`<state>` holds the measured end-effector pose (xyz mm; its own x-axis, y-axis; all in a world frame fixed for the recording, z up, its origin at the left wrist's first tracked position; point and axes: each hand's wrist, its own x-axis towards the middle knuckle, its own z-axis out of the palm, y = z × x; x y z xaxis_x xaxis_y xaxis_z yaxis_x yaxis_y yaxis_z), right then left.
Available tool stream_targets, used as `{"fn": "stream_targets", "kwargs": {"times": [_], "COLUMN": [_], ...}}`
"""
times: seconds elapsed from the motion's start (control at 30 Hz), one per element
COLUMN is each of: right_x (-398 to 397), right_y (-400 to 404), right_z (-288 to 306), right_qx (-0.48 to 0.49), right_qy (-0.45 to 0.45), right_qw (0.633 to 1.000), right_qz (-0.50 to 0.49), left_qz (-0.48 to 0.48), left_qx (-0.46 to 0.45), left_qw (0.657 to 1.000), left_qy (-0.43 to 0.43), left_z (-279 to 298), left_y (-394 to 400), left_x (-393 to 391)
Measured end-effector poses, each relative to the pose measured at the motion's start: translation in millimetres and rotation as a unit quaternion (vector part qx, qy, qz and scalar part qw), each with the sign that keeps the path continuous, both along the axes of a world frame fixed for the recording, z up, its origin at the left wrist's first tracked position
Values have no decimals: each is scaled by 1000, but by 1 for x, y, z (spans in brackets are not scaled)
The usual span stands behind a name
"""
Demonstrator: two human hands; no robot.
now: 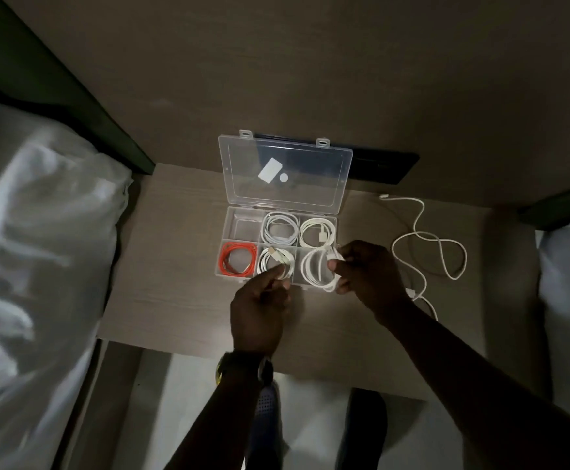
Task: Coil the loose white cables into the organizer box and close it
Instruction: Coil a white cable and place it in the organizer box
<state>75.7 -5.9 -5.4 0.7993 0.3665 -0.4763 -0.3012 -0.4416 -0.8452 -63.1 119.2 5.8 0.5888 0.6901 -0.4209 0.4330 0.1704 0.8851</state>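
A clear organizer box (242, 225) lies on the small table with its lid (310, 191) standing open at the back. Coiled white cables fill the back middle (278, 228), back right (317, 232) and front middle (270, 262) compartments; an orange cable (237, 259) is front left. My right hand (365, 269) holds a coiled white cable (315, 269) over the front right compartment. At the box's front edge my left hand (259, 307) pinches the front middle coil. One loose white cable (429, 242) sprawls on the table to the right.
The back left compartment (242, 227) holds nothing. A dark flat device (385, 164) lies behind the lid against the wall. White bedding (39, 249) borders the table (175, 266) on the left, and another pillow (568, 283) on the right. Feet show below the table edge.
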Motion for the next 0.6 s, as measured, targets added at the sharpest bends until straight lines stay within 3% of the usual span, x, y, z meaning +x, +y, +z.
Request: {"fn": "stream_targets", "kwargs": {"times": [0.1,0.27,0.33,0.4,0.6], "right_x": [5,6,5,2,-2], "right_y": [16,30,32,34,31], "right_z": [-20,-32,-34,-36,-37], "right_qx": [-10,-90,-168,-246,-276], "right_qy": [15,-28,-112,-220,-305], "right_qw": [1000,994,968,916,862], "right_qz": [-11,48,150,229,295], "left_qz": [-76,-168,-169,-189,-208], "left_qx": [132,223,249,289,334], "left_qw": [988,957,950,935,916], "left_qy": [33,76,79,85,73], "left_z": [-28,-49,-50,-51,-46], "left_y": [8,9,11,11,9], "left_x": [22,40,43,43,41]}}
